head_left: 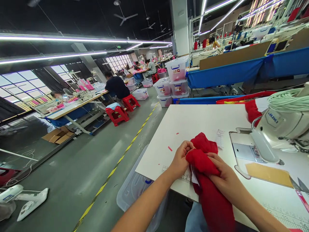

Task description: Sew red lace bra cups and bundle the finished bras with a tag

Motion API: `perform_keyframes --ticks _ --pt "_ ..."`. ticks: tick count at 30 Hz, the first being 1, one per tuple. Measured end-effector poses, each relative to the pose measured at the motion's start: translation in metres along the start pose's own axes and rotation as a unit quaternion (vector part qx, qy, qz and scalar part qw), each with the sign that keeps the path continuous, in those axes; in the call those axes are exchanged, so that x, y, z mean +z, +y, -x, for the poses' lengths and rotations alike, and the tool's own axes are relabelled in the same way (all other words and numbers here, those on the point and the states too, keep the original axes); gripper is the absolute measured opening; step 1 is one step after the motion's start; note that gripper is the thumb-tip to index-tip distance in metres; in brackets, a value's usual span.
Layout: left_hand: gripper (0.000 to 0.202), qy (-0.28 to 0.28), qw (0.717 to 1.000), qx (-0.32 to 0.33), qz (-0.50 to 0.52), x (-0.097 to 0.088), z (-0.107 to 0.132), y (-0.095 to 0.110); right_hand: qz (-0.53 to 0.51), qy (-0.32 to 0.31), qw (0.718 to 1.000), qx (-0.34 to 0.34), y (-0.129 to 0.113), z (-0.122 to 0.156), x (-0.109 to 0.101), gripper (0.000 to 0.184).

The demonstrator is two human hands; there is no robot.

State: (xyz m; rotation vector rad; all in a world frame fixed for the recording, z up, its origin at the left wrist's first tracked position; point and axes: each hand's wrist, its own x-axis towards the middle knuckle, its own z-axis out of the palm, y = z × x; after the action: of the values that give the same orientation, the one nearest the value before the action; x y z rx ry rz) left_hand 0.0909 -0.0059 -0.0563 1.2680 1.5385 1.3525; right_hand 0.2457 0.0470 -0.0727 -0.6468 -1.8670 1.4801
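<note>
A bunched piece of red fabric (204,161) lies at the near edge of a white sewing table (193,122) and hangs down over my lap. My left hand (180,161) pinches the cloth's left side with closed fingers. My right hand (223,177) grips the fabric from the right, fingers wrapped round it. A white Juki sewing machine (277,125) stands to the right of my hands, with its metal plate (243,146) in front of it.
A brown card (267,174) and scissors (299,188) lie at the right. A clear plastic bin (135,190) sits on the floor under the table's left edge. Stacked clear boxes (177,80) stand beyond. People sit on red stools (117,114) across a yellow-striped aisle.
</note>
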Motion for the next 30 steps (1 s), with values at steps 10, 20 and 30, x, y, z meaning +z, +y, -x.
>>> perform_keyframes --ticks 10,20,30 --pt "0.026 -0.062 0.995 0.068 -0.042 -0.02 0.022 0.05 0.165 0.048 0.982 0.083 -0.004 -0.007 0.012 0.062" --pt "0.012 -0.028 0.939 0.05 -0.338 -0.007 0.036 0.019 -0.186 0.1 0.945 0.25 -0.014 -0.004 -0.007 0.05" --pt "0.045 0.112 0.959 -0.121 -0.232 0.012 0.044 0.01 -0.427 0.099 0.831 0.342 -0.017 0.001 -0.013 0.055"
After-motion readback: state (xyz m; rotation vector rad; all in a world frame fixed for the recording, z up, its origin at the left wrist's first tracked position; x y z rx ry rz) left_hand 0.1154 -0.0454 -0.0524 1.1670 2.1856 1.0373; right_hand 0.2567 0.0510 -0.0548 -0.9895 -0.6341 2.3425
